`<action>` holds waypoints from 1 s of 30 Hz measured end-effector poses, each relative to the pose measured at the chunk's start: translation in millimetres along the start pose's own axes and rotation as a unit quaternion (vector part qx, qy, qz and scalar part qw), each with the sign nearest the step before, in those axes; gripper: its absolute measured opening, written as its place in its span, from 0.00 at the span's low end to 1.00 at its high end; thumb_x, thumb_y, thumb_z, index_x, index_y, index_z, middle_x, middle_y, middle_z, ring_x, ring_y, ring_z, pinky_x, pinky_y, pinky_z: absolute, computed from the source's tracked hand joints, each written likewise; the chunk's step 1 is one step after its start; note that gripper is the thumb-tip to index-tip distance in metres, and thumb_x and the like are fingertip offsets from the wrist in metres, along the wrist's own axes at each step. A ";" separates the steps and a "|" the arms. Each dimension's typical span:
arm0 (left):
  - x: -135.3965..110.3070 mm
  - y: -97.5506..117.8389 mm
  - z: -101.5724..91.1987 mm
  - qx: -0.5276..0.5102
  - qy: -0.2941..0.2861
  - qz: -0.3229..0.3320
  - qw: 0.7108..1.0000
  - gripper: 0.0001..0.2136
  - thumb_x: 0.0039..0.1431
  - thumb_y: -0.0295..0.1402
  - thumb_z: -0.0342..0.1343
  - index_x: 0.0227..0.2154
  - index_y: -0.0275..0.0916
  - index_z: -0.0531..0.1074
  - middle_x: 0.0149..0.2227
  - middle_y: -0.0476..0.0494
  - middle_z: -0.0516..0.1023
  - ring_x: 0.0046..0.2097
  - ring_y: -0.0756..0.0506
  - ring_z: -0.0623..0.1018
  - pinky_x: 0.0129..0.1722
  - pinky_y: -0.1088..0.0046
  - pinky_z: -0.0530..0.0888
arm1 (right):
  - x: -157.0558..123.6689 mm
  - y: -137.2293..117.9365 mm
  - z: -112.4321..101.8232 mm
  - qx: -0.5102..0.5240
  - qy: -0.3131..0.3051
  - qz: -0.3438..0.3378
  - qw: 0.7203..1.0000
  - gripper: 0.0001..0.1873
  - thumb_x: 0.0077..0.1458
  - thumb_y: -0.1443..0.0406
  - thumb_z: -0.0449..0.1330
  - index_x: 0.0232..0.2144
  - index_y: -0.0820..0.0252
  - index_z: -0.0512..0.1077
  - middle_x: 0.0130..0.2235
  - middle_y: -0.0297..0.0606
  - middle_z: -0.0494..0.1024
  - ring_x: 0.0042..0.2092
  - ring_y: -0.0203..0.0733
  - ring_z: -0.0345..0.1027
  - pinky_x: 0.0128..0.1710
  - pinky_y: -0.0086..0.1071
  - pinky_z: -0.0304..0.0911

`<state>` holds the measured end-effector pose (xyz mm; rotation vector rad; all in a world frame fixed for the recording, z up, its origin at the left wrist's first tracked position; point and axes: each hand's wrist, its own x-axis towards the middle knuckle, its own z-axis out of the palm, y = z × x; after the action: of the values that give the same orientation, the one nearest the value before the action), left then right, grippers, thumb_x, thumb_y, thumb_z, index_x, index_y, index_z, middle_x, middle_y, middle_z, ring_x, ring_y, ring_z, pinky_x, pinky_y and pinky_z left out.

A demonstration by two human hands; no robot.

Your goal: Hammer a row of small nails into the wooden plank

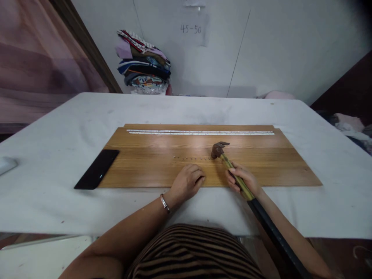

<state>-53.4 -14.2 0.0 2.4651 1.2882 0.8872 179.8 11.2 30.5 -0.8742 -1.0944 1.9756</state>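
A long wooden board (261,166) lies flat on the white table (58,147). A row of several small nails (192,158) stands in the board's middle. My right hand (242,180) grips the yellow and black handle of a claw hammer (218,150), whose rusty head rests on the board at the right end of the nail row. My left hand (187,183) rests on the board's near edge just left of the hammer, fingers curled under. Its wrist wears a metal bracelet. Two white strips (200,132) run along the board's far edge.
A black phone (97,169) lies on the table touching the board's left end. A white object (6,164) sits at the table's far left edge. Folded clothes (143,64) are stacked against the back wall.
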 end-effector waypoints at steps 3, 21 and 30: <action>0.3 0.2 -0.9 -0.006 -0.004 0.002 1.000 0.05 0.63 0.29 0.51 0.35 0.38 0.72 0.36 0.44 0.76 0.39 0.46 0.73 0.42 0.67 0.70 | 0.4 -0.6 0.7 -0.003 0.005 0.002 1.000 0.11 0.54 0.59 0.58 0.35 0.57 0.61 0.19 0.24 0.65 0.13 0.28 0.54 0.11 0.22 0.45; 1.8 2.4 -6.6 -0.040 -0.023 -0.007 0.999 0.06 0.63 0.30 0.51 0.34 0.38 0.73 0.36 0.43 0.76 0.39 0.46 0.74 0.42 0.66 0.71 | -2.3 0.4 1.1 0.015 0.009 0.015 1.000 0.14 0.54 0.59 0.59 0.40 0.58 0.63 0.19 0.24 0.65 0.13 0.28 0.53 0.10 0.22 0.46; 0.9 2.3 -5.7 -0.042 -0.022 -0.009 0.999 0.05 0.63 0.29 0.51 0.35 0.37 0.72 0.36 0.43 0.76 0.40 0.46 0.73 0.43 0.66 0.71 | -4.0 -1.9 2.9 0.022 0.011 0.015 1.000 0.18 0.53 0.59 0.59 0.45 0.60 0.63 0.20 0.24 0.66 0.13 0.28 0.53 0.11 0.22 0.45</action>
<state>-54.9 -15.3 5.9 2.3921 1.2315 0.8599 180.1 7.5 34.3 -0.8918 -1.0282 2.0021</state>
